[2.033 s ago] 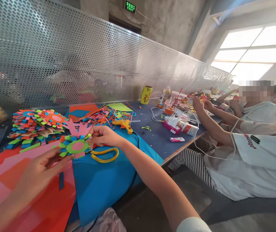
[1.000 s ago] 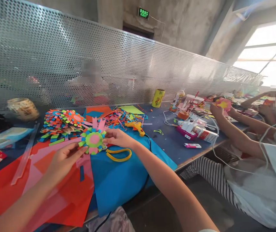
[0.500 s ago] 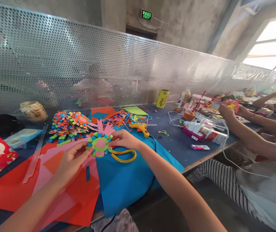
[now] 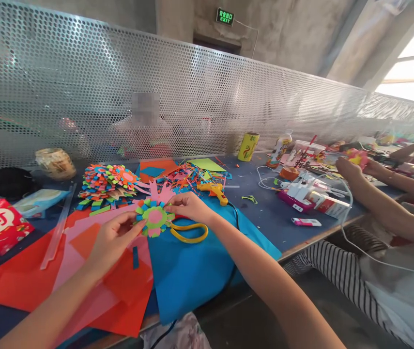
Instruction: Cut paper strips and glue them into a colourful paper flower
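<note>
Here we go: the paper flower [image 4: 155, 219] sits between the left hand [image 4: 116, 236] and the right hand [image 4: 189, 208], fingers of each pinching opposite edges. It looks light, flexible and easily creased, so I'd judge a soft grip on the layered edge best, sparing those petals. Its pink-centred face turns up toward the wearer; it's round, no clear long axis. Just below the right fingers, a yellow looped handle [image 4: 188, 240]!
</note>
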Demonstrator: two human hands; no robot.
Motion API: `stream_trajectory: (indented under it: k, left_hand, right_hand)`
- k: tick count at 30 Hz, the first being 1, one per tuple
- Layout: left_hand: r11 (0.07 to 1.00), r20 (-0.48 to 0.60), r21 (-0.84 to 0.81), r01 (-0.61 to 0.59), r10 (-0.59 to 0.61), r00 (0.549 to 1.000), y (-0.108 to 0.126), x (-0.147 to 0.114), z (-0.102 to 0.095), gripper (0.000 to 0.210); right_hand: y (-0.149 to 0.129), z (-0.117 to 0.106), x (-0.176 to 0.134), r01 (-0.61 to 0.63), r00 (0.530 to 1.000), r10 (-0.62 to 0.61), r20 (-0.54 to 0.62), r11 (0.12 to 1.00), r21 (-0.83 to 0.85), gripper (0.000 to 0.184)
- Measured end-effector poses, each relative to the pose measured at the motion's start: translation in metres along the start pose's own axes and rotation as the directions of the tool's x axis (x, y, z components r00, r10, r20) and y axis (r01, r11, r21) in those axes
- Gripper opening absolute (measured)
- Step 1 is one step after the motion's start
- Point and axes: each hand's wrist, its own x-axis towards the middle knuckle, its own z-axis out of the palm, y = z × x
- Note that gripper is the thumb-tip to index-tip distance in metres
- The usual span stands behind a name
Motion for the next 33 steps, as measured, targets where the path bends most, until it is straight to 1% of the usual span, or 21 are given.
stream_trajectory:
  k: [2,4,8,12,15,19,22,25,27,28,29,31,32,33]
  left_hand:
    - [0.999,-0.028,0.040,-0.014,0.015,1.000,0.000,0.000,0.001,0.034]
    - [0.996,-0.038,0.072,-0.043,0.045,0.998,0.000,0.000,0.001,0.032]
    - [0.992,-0.002,0.108,-0.067,0.068,0.998,-0.002,-0.002,0.001,0.033]
    - [0.987,-0.001,0.150,-0.060,0.061,0.998,-0.006,-0.001,0.001,0.034]
    - [0.981,0.003,0.171,-0.091,0.092,0.996,-0.009,-0.001,0.000,0.034]
    - [0.968,-0.056,0.197,-0.155,0.169,0.984,-0.004,-0.002,-0.001,0.033]
    - [0.973,-0.090,0.168,-0.158,0.174,0.981,0.000,-0.002,-0.001,0.031]
    - [0.987,-0.128,0.079,-0.137,0.147,0.981,-0.002,0.000,-0.001,0.033]
    - [0.990,-0.107,0.046,-0.137,0.141,0.984,-0.005,0.001,-0.001,0.032]
    - [0.987,-0.089,0.048,-0.156,0.160,0.983,-0.006,0.002,-0.002,0.030]
    - [0.980,-0.078,0.065,-0.188,0.193,0.978,-0.007,0.004,-0.004,0.027]
    - [0.952,-0.123,0.146,-0.271,0.289,0.949,-0.008,0.006,-0.009,0.023]
    - [0.927,-0.176,0.212,-0.309,0.347,0.921,-0.008,0.007,-0.012,0.022]
    - [0.893,-0.229,0.293,-0.342,0.412,0.882,-0.008,0.008,-0.015,0.020]
  right_hand:
    - [-0.001,0.002,-0.001,-0.005,1.000,0.005,0.014,1.000,0.010,0.035]
    - [-0.002,0.003,-0.002,0.004,1.000,-0.004,0.003,1.000,-0.020,0.035]
    - [-0.005,0.004,-0.004,0.002,0.998,-0.009,-0.057,0.993,-0.118,0.034]
    - [-0.006,0.003,-0.004,-0.007,0.998,-0.002,-0.062,0.988,-0.152,0.035]
    - [-0.006,0.003,-0.004,0.027,0.998,-0.037,-0.059,0.988,-0.154,0.034]
    - [-0.006,0.002,-0.003,0.111,0.993,-0.114,-0.015,0.984,-0.140,0.033]
    - [-0.004,0.001,-0.001,0.139,0.990,-0.139,0.003,0.986,-0.098,0.032]
    - [0.000,0.002,0.000,0.154,0.988,-0.153,0.013,0.986,-0.071,0.031]
    - [0.001,0.003,0.000,0.172,0.985,-0.171,0.020,0.983,-0.063,0.029]
    - [0.001,0.001,0.000,0.179,0.984,-0.178,0.026,0.982,-0.065,0.027]
    - [0.000,-0.001,0.000,0.183,0.983,-0.181,0.034,0.980,-0.075,0.026]
    - [-0.004,-0.010,-0.002,0.205,0.978,-0.196,0.071,0.962,-0.182,0.027]
    - [-0.006,-0.017,-0.002,0.221,0.975,-0.211,0.066,0.938,-0.267,0.034]
    - [-0.008,-0.024,-0.003,0.226,0.969,-0.246,-0.001,0.893,-0.390,0.035]
